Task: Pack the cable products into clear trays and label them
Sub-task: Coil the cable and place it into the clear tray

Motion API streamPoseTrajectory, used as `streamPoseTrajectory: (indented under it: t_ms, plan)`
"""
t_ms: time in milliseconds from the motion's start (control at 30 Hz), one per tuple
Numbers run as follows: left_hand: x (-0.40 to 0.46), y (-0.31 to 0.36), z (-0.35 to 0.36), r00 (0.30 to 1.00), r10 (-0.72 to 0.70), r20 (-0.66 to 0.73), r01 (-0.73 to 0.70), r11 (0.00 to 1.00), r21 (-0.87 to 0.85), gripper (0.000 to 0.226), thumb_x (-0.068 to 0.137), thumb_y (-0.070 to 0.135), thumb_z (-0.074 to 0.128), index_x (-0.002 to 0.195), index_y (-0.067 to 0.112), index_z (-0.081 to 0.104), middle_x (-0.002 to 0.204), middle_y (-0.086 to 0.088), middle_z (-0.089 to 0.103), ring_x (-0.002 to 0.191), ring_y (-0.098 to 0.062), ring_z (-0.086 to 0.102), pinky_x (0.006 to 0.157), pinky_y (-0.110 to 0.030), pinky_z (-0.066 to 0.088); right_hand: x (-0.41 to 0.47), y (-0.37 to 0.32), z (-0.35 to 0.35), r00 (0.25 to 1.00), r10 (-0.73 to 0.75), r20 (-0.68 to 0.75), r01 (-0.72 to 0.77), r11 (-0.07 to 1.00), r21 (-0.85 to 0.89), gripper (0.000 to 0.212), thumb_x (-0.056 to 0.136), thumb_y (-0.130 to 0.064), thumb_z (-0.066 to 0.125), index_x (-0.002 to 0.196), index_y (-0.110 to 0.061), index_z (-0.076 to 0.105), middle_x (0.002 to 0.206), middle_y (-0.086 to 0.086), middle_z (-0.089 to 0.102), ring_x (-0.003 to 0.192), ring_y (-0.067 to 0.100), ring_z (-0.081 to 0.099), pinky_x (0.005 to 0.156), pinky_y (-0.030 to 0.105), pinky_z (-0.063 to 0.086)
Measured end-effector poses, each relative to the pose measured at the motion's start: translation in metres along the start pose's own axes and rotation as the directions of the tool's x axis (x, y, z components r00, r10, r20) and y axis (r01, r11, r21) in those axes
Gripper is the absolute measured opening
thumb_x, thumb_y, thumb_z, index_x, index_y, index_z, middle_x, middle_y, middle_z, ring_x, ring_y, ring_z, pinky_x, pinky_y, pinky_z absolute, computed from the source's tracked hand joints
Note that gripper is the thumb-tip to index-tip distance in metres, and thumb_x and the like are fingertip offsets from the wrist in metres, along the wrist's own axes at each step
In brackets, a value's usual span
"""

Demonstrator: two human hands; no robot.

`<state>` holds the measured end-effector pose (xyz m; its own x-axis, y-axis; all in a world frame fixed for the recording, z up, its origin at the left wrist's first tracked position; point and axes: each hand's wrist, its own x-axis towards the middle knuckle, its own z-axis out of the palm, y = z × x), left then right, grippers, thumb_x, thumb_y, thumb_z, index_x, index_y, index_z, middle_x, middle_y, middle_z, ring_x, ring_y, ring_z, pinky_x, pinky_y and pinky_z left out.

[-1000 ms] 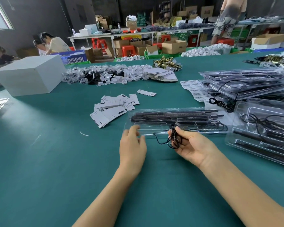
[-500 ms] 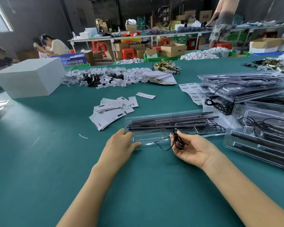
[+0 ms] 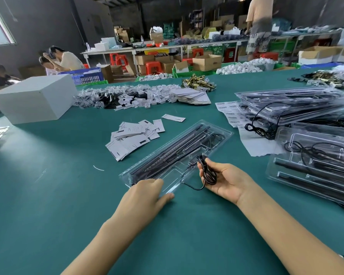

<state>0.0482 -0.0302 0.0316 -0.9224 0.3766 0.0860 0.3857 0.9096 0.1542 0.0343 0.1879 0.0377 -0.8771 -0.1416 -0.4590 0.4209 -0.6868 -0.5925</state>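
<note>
A clear plastic tray [image 3: 216, 133] lies at a slant on the green table, with long black rods and thin cable in its slots. My left hand [image 3: 145, 193] grips the tray's near left corner. My right hand [image 3: 224, 180], palm up, pinches a small coil of black cable [image 3: 208, 171] just off the tray's near edge; a loop of that cable runs back into the tray. White paper labels [image 3: 133, 137] lie scattered behind the tray. Barcode sticker sheets [image 3: 229, 113] lie at the right.
Stacks of filled clear trays [image 3: 314, 161] sit at the right, a further pile [image 3: 290, 104] behind them. A white box [image 3: 34, 98] stands at the left. Bagged small parts [image 3: 127, 96] and brass fittings [image 3: 197, 82] lie farther back. People work at the far tables.
The tray has swung from lying crosswise to lying at a slant, its left end now nearer me. My left hand shifted to its near corner. My right hand kept hold of the cable coil.
</note>
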Motion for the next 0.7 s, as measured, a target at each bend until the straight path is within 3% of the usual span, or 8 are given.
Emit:
streamPoseTrajectory:
  t_ms: [133,200,267,333,400,567,700]
  plan:
    - [0.007,-0.006,0.005,1.000,0.015,-0.002,-0.015,1.000,0.021,0.039,0.093,0.055,0.045,0.086,0.018,0.035,0.082,0.007,0.036,0.074,-0.022,0.044,0.063,-0.030,0.036,-0.001,-0.001,-0.002,1.000,-0.016,-0.011,0.016,0.999,-0.047,0.016,0.091,-0.008,0.058,0.101,0.004,0.063,0.076,0.012,0.069,0.058,0.016,0.065,0.050,0.024,0.055]
    - [0.007,-0.007,0.010,1.000,-0.002,-0.031,0.004,0.997,0.077,0.047,0.094,0.054,0.044,0.127,0.020,0.040,0.101,0.002,0.036,0.079,-0.021,0.043,0.068,-0.026,0.036,-0.002,-0.002,-0.003,0.999,-0.026,-0.020,0.024,0.996,-0.081,0.016,0.090,-0.009,0.059,0.100,0.003,0.063,0.077,0.012,0.069,0.059,0.016,0.065,0.049,0.024,0.054]
    - [0.008,-0.009,0.015,0.999,0.011,-0.036,-0.005,0.988,0.156,0.054,0.100,0.046,0.036,0.149,0.027,0.023,0.123,-0.004,0.034,0.089,-0.020,0.045,0.077,-0.024,0.036,-0.003,-0.003,-0.004,0.999,-0.038,-0.029,0.035,0.995,-0.090,0.016,0.090,-0.009,0.059,0.099,0.004,0.064,0.077,0.013,0.069,0.060,0.017,0.065,0.049,0.024,0.054]
    - [0.012,-0.012,0.016,0.999,0.043,-0.022,-0.038,0.982,0.186,0.049,0.102,0.042,0.029,0.150,0.031,0.021,0.142,-0.004,0.030,0.109,-0.021,0.047,0.093,-0.024,0.034,-0.003,-0.004,-0.005,0.998,-0.057,-0.039,0.052,0.993,-0.103,0.016,0.090,-0.008,0.060,0.099,0.004,0.064,0.077,0.013,0.069,0.062,0.017,0.064,0.050,0.024,0.054]
    - [0.015,-0.020,0.013,0.996,0.082,0.025,-0.085,0.985,0.149,0.047,0.103,0.039,0.028,0.150,0.034,0.022,0.149,0.000,0.029,0.117,-0.021,0.040,0.102,-0.023,0.027,-0.004,-0.006,-0.006,0.996,-0.076,-0.048,0.069,0.990,-0.120,0.015,0.090,-0.008,0.060,0.097,0.005,0.064,0.076,0.013,0.070,0.061,0.017,0.065,0.050,0.024,0.055]
    - [0.014,-0.052,0.002,0.972,0.145,0.186,-0.144,0.989,-0.017,0.048,0.102,0.037,0.036,0.145,0.049,0.018,0.154,0.023,0.017,0.107,-0.016,0.027,0.106,-0.021,0.021,-0.005,-0.007,-0.004,0.998,-0.057,-0.030,0.052,0.988,-0.148,0.016,0.089,-0.009,0.061,0.098,0.003,0.064,0.078,0.012,0.070,0.061,0.016,0.066,0.050,0.023,0.054]
    - [0.020,-0.057,0.000,0.971,0.163,0.173,-0.140,0.980,-0.138,0.049,0.101,0.034,0.043,0.143,0.049,0.023,0.153,0.025,0.017,0.107,-0.013,0.026,0.106,-0.022,0.021,-0.004,0.003,0.002,0.998,-0.063,-0.029,0.054,0.967,-0.248,0.014,0.088,-0.011,0.063,0.091,0.001,0.068,0.078,0.011,0.071,0.066,0.017,0.063,0.056,0.024,0.053]
